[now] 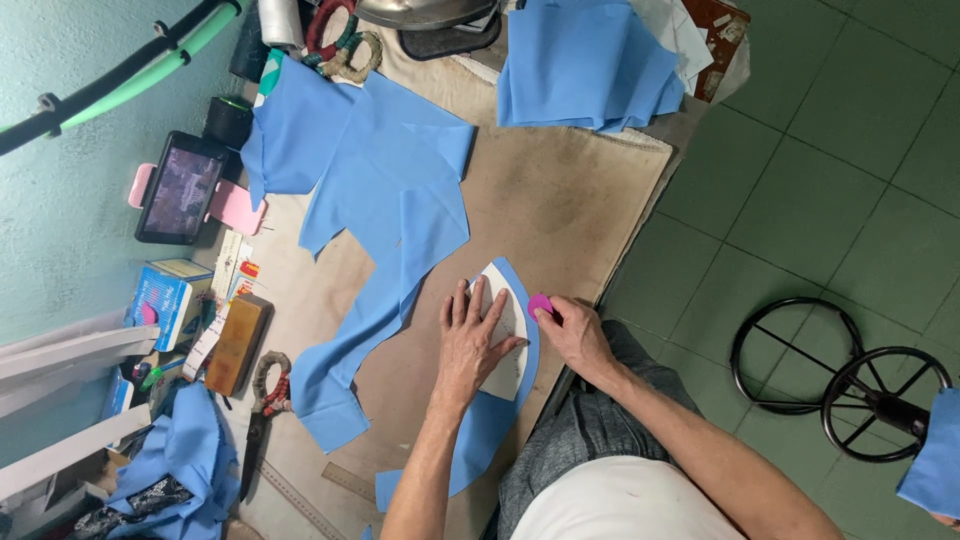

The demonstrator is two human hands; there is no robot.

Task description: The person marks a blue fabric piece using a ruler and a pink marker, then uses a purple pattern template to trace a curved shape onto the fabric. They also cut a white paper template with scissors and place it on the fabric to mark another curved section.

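My left hand (470,335) lies flat with fingers spread on a white paper pattern piece (505,360), pressing it onto a curved strip of blue fabric (480,425) at the table's near edge. My right hand (572,332) pinches a small pink tailor's chalk (540,304) at the pattern's right edge, touching the blue cloth. A larger cut sheet of blue fabric (385,190) spreads across the brown table (560,190) to the left of my hands.
A stack of folded blue cloth (585,65) sits at the far edge. Scissors (262,410), a wooden block (238,343), boxes and a phone on a pink stand (182,188) line the left side. A black wire stool frame (845,375) stands on the green tiled floor.
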